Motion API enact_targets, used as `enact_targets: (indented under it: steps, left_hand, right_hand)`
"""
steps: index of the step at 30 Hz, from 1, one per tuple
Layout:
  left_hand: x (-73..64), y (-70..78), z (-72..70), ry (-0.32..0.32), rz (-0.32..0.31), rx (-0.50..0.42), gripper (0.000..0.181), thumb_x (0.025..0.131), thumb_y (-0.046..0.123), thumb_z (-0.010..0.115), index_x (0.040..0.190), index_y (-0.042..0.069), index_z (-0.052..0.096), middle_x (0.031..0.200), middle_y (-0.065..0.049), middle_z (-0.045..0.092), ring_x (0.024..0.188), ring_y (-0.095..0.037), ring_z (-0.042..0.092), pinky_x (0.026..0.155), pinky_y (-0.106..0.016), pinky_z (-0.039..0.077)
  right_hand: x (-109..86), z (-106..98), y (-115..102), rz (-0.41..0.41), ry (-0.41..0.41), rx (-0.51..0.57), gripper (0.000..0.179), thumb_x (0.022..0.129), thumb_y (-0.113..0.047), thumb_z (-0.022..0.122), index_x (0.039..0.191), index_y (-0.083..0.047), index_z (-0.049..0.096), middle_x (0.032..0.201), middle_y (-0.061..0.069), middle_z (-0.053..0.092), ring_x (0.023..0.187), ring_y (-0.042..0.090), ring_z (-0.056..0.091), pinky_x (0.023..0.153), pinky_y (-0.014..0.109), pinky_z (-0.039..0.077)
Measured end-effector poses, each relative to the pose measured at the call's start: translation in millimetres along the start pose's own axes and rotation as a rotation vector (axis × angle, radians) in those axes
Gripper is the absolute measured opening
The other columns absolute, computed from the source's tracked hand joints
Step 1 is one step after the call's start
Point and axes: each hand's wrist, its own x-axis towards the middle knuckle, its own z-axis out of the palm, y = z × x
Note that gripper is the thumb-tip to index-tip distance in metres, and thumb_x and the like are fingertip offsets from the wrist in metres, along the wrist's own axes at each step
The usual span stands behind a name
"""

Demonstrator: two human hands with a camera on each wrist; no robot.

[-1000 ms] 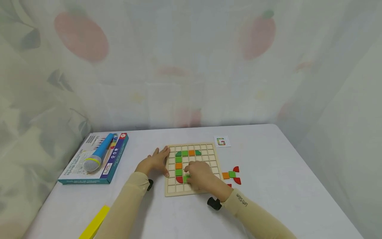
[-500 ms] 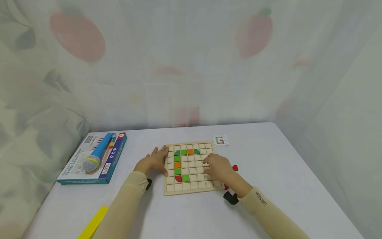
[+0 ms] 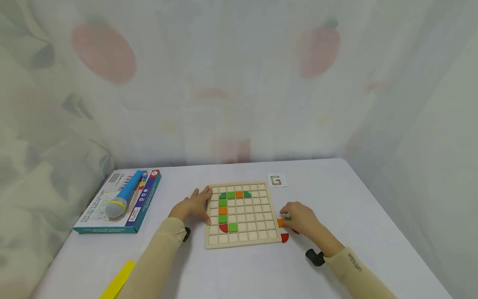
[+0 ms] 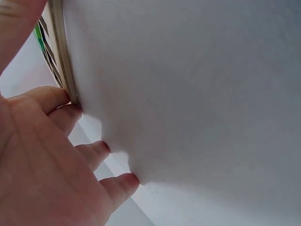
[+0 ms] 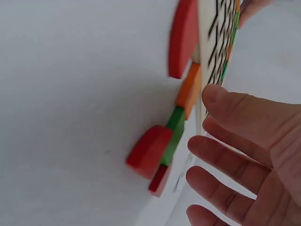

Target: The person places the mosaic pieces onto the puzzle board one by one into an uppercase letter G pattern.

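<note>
A wooden grid board [image 3: 254, 216] lies on the table, with green and orange square tiles, two green quarter-round tiles and a red one set in it. My left hand [image 3: 192, 207] rests spread at its left edge, thumb and forefinger against the rim. Beyond the board's right edge, my right hand [image 3: 304, 218] hovers over loose tiles with nothing between its fingers. In the right wrist view, an orange tile [image 5: 189, 89], a green tile [image 5: 174, 134] and several red quarter-round tiles [image 5: 150, 148] lie beside the board, the thumb tip close to the orange one.
A small card [image 3: 277, 180] with a coloured G pattern lies behind the board's right corner. At the left, a flat box [image 3: 142, 207] bears a blue toy microphone [image 3: 125, 195]. A yellow bar [image 3: 118, 280] lies near the front left.
My right hand has moved right from the board to the loose tiles, uncovering a green tile beside the red one in the bottom row. My left hand has stayed at the board's edge.
</note>
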Motion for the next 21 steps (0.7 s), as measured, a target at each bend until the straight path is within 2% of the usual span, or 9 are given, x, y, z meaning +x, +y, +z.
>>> enact_targets:
  steps: [6, 12, 21]
  left_hand:
    - [1.2, 1.5, 2.6, -0.002, -0.007, -0.017, 0.123, 0.053, 0.033, 0.087, 0.149, 0.012, 0.013, 0.155, -0.008, 0.003, 0.138, -0.042, -0.002, 0.102, -0.068, 0.006]
    - [2.2, 0.5, 4.0, 0.002, -0.013, -0.011, 0.123, 0.052, 0.033, 0.087, 0.149, 0.012, 0.014, 0.155, -0.008, 0.004, 0.138, -0.042, -0.001, 0.102, -0.068, 0.007]
    - [0.0, 2.2, -0.8, -0.005, -0.021, -0.012, 0.123, 0.053, 0.032, 0.087, 0.149, 0.012, 0.013, 0.155, -0.009, 0.003, 0.138, -0.042, -0.003, 0.102, -0.068, 0.006]
  right_hand:
    - [-6.0, 8.3, 4.1, -0.051, -0.007, 0.022, 0.024, 0.069, -0.017, 0.08, 0.091, -0.012, 0.074, 0.089, -0.006, 0.065, 0.078, 0.01, 0.048, 0.066, 0.027, 0.046]
    - [-5.0, 10.2, 1.5, -0.107, 0.014, -0.017, 0.021, 0.07, -0.015, 0.08, 0.089, -0.012, 0.074, 0.087, -0.006, 0.064, 0.076, 0.01, 0.048, 0.062, 0.025, 0.044]
    - [-2.0, 0.8, -1.3, -0.088, 0.046, -0.052, 0.018, 0.07, -0.014, 0.078, 0.087, -0.012, 0.074, 0.083, -0.006, 0.062, 0.072, 0.011, 0.046, 0.059, 0.025, 0.043]
